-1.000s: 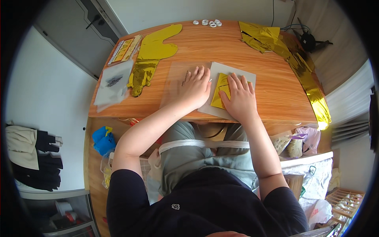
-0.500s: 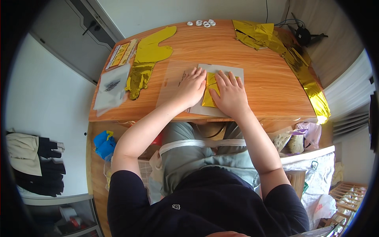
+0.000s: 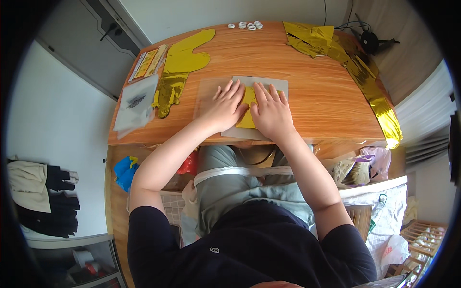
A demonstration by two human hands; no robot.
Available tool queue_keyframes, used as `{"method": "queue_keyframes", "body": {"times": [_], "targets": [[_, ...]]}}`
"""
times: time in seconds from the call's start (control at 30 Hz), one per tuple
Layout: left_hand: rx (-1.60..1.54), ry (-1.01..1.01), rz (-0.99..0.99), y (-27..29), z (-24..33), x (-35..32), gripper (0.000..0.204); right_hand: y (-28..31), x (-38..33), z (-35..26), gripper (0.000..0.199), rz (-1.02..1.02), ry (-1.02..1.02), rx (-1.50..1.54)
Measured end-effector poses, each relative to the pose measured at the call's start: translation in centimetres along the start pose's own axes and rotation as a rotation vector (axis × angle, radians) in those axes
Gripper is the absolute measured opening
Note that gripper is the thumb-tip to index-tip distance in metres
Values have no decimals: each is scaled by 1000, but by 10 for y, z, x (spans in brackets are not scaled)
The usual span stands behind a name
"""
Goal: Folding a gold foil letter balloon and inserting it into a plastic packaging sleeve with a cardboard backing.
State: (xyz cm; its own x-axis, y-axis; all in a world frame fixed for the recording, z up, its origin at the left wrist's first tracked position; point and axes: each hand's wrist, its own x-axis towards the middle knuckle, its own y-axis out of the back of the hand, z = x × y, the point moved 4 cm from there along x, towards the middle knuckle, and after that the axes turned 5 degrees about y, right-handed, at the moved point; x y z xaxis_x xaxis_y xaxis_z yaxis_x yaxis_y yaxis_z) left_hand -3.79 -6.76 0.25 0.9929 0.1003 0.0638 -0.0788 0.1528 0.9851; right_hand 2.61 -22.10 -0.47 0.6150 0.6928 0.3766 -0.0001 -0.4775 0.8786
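A folded flat piece of gold foil (image 3: 247, 120) lies on a grey card (image 3: 282, 86) near the table's front edge. My left hand (image 3: 224, 106) rests with fingers stretched out over the foil's left edge and a clear plastic bag (image 3: 205, 91), which spreads out to the left of the card. My right hand (image 3: 273, 111) lies flat on the foil and card, fingers extended. The two thumbs are close together over the foil, and both palms hide parts of it.
To the left lie a flat gold foil balloon (image 3: 188, 56), printed packets (image 3: 149, 62) and a stack of clear bags (image 3: 137, 102). Small white tape rolls (image 3: 251, 26) sit at the far edge. Long gold foil (image 3: 357, 72) runs down the right side, beside a black device with cables (image 3: 369, 42).
The card and the gold foil have shifted a little to the left, with both hands on them. My left hand has moved left, its fingers spread more over the clear bag.
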Motion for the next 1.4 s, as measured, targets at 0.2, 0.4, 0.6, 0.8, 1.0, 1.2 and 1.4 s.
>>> {"method": "queue_keyframes", "body": {"times": [0.2,0.4,0.6,0.8,1.0,1.2,1.4], "targets": [[-133,-1,-29,-4,-15,8,69,-3,4,-15,61,-12,9,13],[-60,-33,-68,6,-19,-1,71,-5,5,-12,62,-11,-5,24],[1,6,-42,2,-11,-24,80,3,0,-10,62,-79,128,70],[-1,69,0,-6,12,-18,82,9,0,-8,61,-106,80,145],[-94,6,-24,-5,7,-11,83,15,-2,-1,62,-99,51,221],[41,-71,-88,0,-4,-23,88,18,-3,0,63,-140,94,305],[-68,34,-39,-7,19,-18,96,19,-3,-3,64,-120,91,292]]}}
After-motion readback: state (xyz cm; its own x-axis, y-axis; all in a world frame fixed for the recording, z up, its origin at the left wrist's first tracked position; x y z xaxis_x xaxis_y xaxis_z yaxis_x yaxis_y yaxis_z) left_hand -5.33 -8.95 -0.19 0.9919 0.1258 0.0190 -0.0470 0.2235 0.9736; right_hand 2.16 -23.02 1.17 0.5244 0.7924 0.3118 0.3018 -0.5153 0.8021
